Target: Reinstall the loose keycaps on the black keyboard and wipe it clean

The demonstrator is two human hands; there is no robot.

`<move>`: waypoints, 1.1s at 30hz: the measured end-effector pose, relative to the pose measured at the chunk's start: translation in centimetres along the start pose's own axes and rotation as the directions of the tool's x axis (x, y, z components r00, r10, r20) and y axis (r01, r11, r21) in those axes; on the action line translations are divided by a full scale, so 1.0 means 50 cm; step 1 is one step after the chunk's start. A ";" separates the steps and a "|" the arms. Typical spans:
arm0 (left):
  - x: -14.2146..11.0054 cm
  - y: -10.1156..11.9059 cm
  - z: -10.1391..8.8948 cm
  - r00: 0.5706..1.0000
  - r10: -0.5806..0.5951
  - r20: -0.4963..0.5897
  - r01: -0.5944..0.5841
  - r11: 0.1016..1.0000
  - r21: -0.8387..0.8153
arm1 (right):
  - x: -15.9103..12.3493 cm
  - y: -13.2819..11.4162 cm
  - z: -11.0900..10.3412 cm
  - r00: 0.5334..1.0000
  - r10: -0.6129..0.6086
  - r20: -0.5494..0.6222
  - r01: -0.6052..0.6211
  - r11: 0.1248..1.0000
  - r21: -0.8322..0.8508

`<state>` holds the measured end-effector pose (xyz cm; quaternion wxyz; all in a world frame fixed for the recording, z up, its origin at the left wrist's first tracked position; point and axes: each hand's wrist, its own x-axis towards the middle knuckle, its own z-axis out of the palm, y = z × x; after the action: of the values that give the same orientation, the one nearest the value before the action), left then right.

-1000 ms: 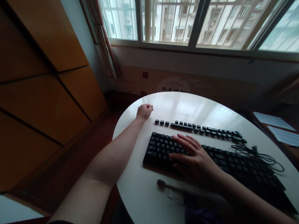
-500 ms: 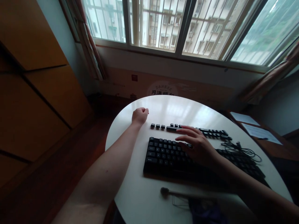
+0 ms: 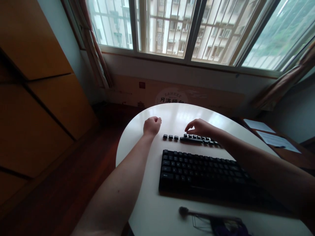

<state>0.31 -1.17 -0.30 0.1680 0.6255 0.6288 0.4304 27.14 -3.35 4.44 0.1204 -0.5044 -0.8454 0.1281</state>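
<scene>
My left hand (image 3: 152,126) is closed in a fist and rests near the far left part of the white round table (image 3: 137,131). Nothing shows inside it. Beyond the black keyboard (image 3: 197,167), my right hand (image 3: 198,126) arches over a row of loose black keycaps (image 3: 198,137), its fingers bent down. Thumb and fingertips come together at the leftmost keycap (image 3: 185,135) of that row. A long black space bar (image 3: 191,140) lies just in front. A few single keycaps (image 3: 171,137) lie between the two hands.
Near the front edge lie a small dark-tipped brush (image 3: 183,211), a thin wire tool (image 3: 198,223) and a dark purple object (image 3: 228,227). A brown surface with papers (image 3: 278,142) and a pen stands at right. A wooden cabinet (image 3: 49,105) is at left, a barred window ahead.
My right hand has moved away from over the keyboard to the loose keycaps behind it, fingers now bent. My left hand stays in a fist. The view has shifted slightly.
</scene>
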 end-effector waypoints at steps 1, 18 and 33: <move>0.000 0.000 0.000 1.000 -0.001 0.001 0.001 1.000 0.001 | 0.006 -0.001 0.000 1.000 0.004 0.030 -0.004 1.000 0.008; -0.002 0.001 0.002 1.000 0.006 0.024 -0.006 1.000 0.010 | 0.043 -0.005 0.052 0.999 0.036 -0.038 -0.039 0.996 -0.079; 0.000 0.002 0.009 0.999 0.007 0.041 -0.007 1.000 0.012 | 0.005 -0.058 0.015 0.967 -0.008 -0.253 -0.051 0.972 -0.227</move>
<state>0.72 -1.03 -0.49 0.1754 0.6374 0.6256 0.4142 24.38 -4.55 4.76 0.1656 -0.5363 -0.8269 -0.0354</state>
